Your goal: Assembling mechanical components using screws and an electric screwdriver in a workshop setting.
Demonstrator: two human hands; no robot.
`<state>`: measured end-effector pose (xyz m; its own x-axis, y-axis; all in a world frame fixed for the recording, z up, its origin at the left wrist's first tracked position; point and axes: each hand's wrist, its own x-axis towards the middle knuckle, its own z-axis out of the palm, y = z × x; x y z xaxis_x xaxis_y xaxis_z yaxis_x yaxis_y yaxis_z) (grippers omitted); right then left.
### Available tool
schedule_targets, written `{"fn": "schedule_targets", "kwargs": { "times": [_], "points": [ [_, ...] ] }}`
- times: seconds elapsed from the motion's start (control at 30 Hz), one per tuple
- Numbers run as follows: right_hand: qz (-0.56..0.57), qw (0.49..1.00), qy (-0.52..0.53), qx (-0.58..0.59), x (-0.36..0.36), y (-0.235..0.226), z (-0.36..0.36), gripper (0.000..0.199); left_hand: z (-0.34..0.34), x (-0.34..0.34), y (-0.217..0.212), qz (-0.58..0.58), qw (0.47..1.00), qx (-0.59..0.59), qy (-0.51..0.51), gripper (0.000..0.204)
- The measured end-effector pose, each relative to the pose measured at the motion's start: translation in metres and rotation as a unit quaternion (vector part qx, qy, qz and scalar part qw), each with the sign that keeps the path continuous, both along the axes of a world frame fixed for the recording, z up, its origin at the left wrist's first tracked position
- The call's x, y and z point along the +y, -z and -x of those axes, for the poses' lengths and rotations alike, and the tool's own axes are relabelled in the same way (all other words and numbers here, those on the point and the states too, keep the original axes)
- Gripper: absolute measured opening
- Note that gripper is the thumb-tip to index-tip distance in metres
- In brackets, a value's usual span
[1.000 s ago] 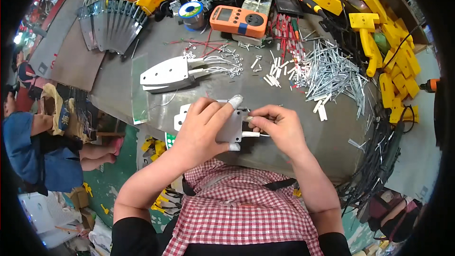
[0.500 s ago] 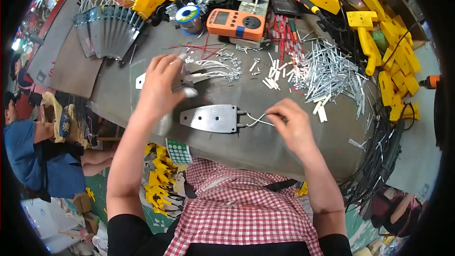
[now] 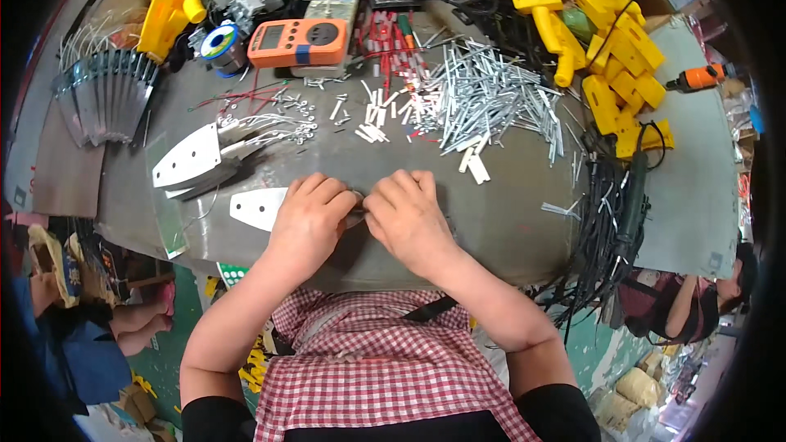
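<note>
A flat, pointed metal plate (image 3: 255, 208) lies on the grey work surface (image 3: 508, 196) in front of me. My left hand (image 3: 313, 219) rests on the plate's right end with its fingers curled down over it. My right hand (image 3: 407, 214) sits right beside it, knuckles touching, fingertips pinched at the spot where the two hands meet. A thin wire seems to be held there, but the fingers hide it. A small stack of like plates (image 3: 190, 155) with thin wires (image 3: 274, 124) lies just beyond my left hand.
Past my hands lie a heap of short white and silver tubes (image 3: 491, 94), an orange meter (image 3: 299, 41), a solder reel (image 3: 218, 42) and fanned metal plates (image 3: 106, 98). Yellow plastic parts (image 3: 614, 74) and black cables (image 3: 616, 213) lie at the right. Other people sit at both sides.
My left hand reached out to the stacked plates and wires half a second ago and has come back onto the plate. My right hand moved left to meet it.
</note>
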<state>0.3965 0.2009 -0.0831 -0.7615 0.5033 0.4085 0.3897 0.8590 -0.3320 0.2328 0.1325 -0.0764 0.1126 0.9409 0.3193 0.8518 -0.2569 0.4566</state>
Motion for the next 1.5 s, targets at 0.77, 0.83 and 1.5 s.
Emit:
{"fn": "schedule_targets", "kwargs": {
  "times": [0.77, 0.83, 1.5],
  "points": [
    [0.281, 0.956, 0.070, 0.047, 0.029, -0.025, -0.070, 0.016, -0.041, 0.004, 0.000, 0.041, 0.981, -0.189, -0.028, 0.018],
    [0.377, 0.922, 0.057, 0.063, 0.019, -0.024, -0.066, 0.015, -0.042, 0.006, -0.002, 0.042, 0.981, -0.186, -0.025, 0.019],
    [0.073, 0.997, 0.001, 0.019, -0.007, -0.005, -0.023, 0.012, 0.021, -0.039, -0.024, 0.090, 0.996, 0.024, -0.018, 0.076]
  ]
}}
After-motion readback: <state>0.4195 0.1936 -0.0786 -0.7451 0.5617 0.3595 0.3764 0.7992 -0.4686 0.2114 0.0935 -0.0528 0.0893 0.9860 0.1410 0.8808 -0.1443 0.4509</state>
